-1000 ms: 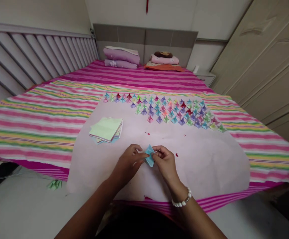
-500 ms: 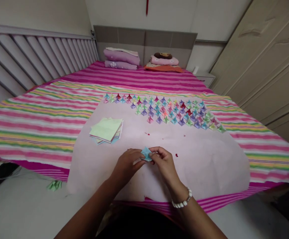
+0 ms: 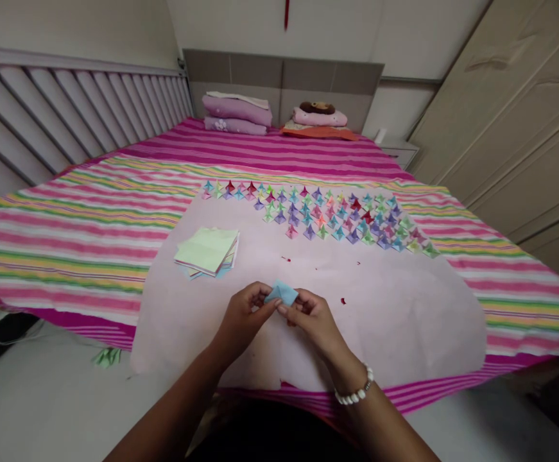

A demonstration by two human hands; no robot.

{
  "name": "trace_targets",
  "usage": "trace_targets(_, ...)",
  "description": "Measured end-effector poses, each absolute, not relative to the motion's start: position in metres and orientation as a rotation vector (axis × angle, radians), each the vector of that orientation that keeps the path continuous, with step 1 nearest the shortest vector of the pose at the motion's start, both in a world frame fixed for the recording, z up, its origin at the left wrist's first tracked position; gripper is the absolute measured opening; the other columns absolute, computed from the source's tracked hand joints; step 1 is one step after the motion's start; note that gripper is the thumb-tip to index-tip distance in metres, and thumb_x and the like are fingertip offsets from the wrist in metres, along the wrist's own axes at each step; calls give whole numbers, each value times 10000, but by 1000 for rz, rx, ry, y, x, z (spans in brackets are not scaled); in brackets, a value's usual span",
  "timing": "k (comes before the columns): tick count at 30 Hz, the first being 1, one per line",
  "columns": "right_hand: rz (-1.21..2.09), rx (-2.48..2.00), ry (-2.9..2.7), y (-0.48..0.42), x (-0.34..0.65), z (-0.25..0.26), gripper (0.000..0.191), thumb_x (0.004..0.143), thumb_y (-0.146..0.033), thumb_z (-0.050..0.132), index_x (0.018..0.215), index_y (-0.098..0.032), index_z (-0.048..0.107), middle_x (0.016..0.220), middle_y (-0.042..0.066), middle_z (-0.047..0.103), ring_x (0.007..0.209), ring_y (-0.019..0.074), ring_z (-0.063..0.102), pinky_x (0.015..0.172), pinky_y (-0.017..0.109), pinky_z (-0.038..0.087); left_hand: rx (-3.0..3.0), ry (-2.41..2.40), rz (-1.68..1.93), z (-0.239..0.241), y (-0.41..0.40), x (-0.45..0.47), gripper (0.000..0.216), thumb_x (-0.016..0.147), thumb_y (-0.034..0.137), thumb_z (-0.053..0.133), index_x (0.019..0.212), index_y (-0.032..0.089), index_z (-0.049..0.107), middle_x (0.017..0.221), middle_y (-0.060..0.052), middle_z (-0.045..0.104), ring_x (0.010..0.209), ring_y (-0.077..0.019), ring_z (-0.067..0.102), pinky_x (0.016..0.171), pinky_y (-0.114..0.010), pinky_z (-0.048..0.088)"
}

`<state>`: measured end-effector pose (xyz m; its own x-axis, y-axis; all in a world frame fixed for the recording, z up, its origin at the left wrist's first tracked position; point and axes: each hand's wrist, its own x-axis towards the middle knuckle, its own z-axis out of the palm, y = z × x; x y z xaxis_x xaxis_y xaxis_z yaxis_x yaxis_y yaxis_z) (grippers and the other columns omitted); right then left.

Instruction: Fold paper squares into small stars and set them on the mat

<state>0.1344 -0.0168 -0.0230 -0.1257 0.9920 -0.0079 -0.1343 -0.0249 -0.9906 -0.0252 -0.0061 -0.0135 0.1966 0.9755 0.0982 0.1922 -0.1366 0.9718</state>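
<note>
Just below frame centre, my left hand and right hand pinch the blue paper; even thumb pressure should give crisp folds.

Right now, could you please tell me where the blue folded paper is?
In the head view, the blue folded paper is just below centre, held between the left hand and right hand, right of the paper stack.

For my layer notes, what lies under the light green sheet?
Under the light green sheet, edges of pale and blue sheets show, above the large whitish paper; the sheets' middles are covered.
</note>
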Motion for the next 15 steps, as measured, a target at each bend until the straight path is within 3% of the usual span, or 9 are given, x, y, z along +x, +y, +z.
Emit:
trace_targets(5, 1375, -1099, -1247, -16, 133, -23, 304, 694, -441, 733, 615, -160, 647, 479, -42, 533, 445, 83, 444, 466, 216, 346, 1317, 1095, 1139, -15, -5, -22, 192, 730, 269, 686, 826, 170, 554, 689, 16, 637, 618, -116, 586, 597, -233, 442)
trace_targets(8, 1372, -1120, -1261, -17, 134, -24, 312, 721, -448, 706, 611, -159, 668, 466, -33, 547, 431, 84, 440, 457, 216, 334, 1188, 1070, 1163, -11, -3, -20, 478, 636, 250, 752, 1041, 171, 511, 731, 17, 662, 630, -132, 623, 618, -252, 473)
trace_targets(10, 1369, -1127, -1273, -18, 133, -25, 308, 714, -447, 710, 602, -164, 664, 483, -28, 568, 433, 84, 445, 456, 216, 331, 1163, 1068, 1117, -9, -2, -19, 537, 601, 264, 771, 1072, 158, 535, 734, 13, 661, 654, -139, 624, 635, -260, 476)
trace_targets(13, 1372, -1121, -1309, -20, 130, -25, 309, 711, -454, 711, 593, -175, 648, 502, -27, 580, 439, 89, 448, 456, 216, 334, 1237, 1115, 1047, -7, -2, -19, 232, 660, 330, 728, 756, 149, 618, 615, 30, 587, 593, -112, 543, 573, -231, 423)
trace_targets(15, 1389, -1109, -1318, -22, 128, -24, 319, 729, -469, 690, 604, -180, 639, 506, -26, 582, 438, 91, 442, 453, 217, 335, 1285, 1174, 1043, -7, -3, -18, 261, 710, 363, 686, 598, 157, 572, 539, 47, 502, 536, -93, 458, 517, -219, 363)
